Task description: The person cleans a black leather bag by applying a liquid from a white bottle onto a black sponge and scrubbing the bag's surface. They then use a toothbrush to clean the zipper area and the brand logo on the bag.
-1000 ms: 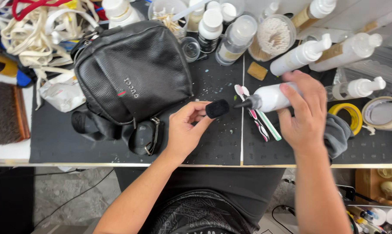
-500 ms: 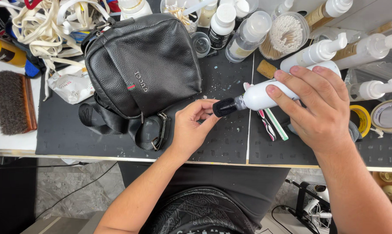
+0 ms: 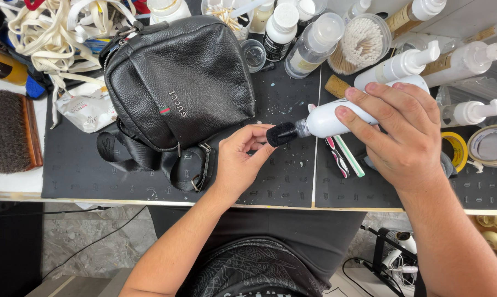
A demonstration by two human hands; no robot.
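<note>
Black pebbled leather bag [image 3: 177, 82], white bottle [image 3: 331, 118] with black sponge tip [image 3: 281, 133], black dotted mat [image 3: 281, 181].

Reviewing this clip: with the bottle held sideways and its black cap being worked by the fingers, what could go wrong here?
The right hand holds the white bottle on its side while the left hand grips its black cap. If the cap is loose, liquid could spill on the black mat or reach the black leather bag close by. Crowded bottles behind could get knocked.

A wooden brush [image 3: 11, 131] lies well left of the black leather bag [image 3: 178, 82]. Pale cords [image 3: 50, 27] heap behind it; a tub of what look like cotton swabs [image 3: 363, 43] stands to its right.
</note>
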